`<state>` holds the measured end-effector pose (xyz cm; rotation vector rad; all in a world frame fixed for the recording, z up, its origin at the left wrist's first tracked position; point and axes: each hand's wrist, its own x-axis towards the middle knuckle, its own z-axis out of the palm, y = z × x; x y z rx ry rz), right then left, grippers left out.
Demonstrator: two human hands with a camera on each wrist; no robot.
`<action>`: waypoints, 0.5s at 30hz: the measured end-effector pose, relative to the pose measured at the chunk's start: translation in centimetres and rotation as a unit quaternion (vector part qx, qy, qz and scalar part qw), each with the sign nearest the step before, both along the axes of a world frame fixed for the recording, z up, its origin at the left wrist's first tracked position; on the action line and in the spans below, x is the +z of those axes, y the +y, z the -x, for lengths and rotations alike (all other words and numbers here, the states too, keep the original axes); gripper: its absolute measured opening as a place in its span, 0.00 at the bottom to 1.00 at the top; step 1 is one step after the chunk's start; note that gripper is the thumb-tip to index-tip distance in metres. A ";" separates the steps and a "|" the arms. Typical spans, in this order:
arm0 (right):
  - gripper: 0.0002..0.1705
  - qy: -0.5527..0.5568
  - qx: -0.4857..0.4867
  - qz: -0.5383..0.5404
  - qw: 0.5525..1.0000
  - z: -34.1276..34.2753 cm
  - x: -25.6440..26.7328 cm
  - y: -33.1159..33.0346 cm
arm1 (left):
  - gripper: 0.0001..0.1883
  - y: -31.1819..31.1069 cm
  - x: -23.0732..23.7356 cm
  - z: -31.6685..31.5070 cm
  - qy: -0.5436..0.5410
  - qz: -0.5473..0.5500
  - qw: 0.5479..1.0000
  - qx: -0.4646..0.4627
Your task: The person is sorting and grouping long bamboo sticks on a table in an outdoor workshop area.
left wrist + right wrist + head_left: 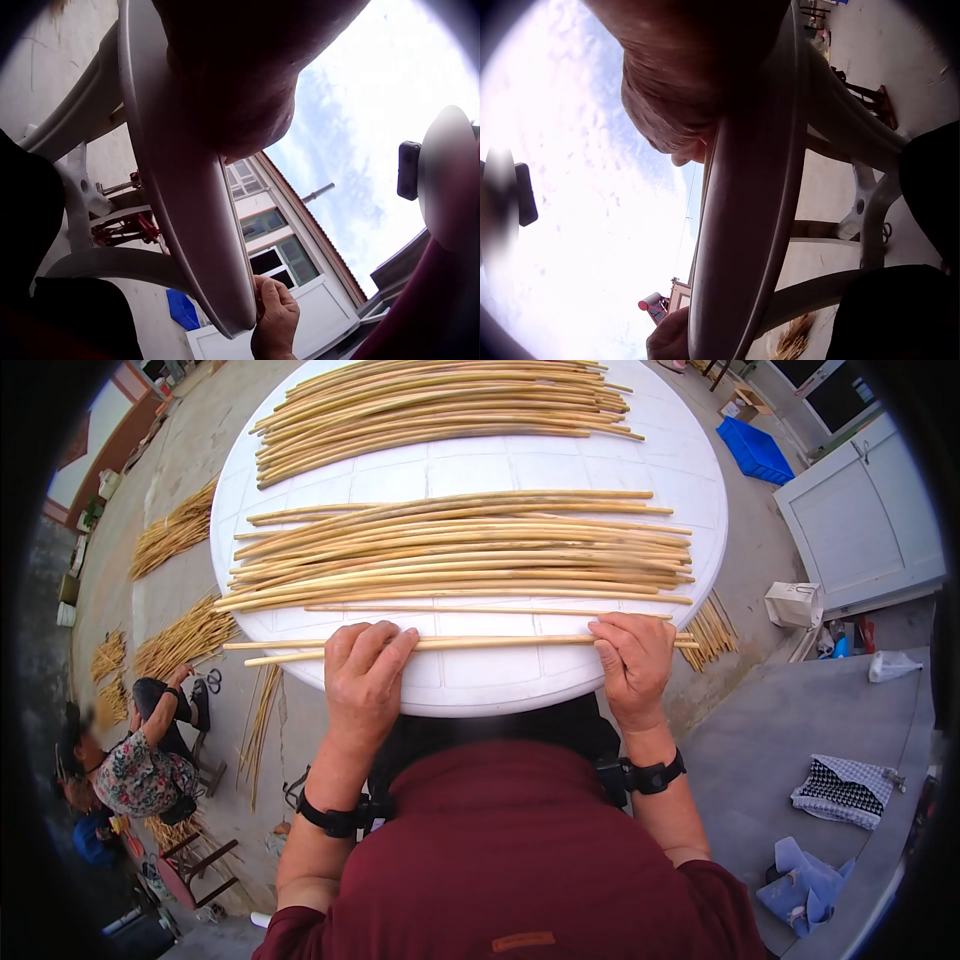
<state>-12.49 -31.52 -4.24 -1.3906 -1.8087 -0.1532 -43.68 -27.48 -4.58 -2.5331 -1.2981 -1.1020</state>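
Two thin straw-coloured sticks (500, 643) lie side by side across the near part of a round white table (480, 678). My left hand (362, 680) grips them toward their left ends, which stick out past the fingers and spread slightly apart. Toward the other end, my right hand (637, 665) pinches the sticks between thumb and fingers, with short tips showing beyond it. A single thinner stick (480, 609) lies just beyond, parallel to them. Farther in is a wide row of similar sticks (460, 555). Both wrist views show the hands at the table's rim from below.
Another bundle of sticks (440, 410) covers the table's far side. Stick piles (180, 530) lie on the ground to the left, near a seated person (145, 770). A blue crate (755, 450) and a white door panel (860, 515) stand at the right.
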 end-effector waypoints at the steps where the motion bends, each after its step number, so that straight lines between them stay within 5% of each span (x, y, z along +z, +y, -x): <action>1: 0.07 0.027 0.009 0.006 1.000 -0.2 0.0 0.2 | 0.16 0.1 0.1 0.1 0.011 -0.001 1.000 0.000; 7: 0.06 -0.057 -0.051 0.141 0.987 -0.3 3.3 1.9 | 0.16 0.4 1.0 -0.2 0.065 -0.026 0.997 0.023; 15: 0.07 -0.089 0.024 0.157 0.983 -0.5 4.0 2.9 | 0.18 -1.2 1.0 -2.4 0.064 -0.016 0.996 -0.058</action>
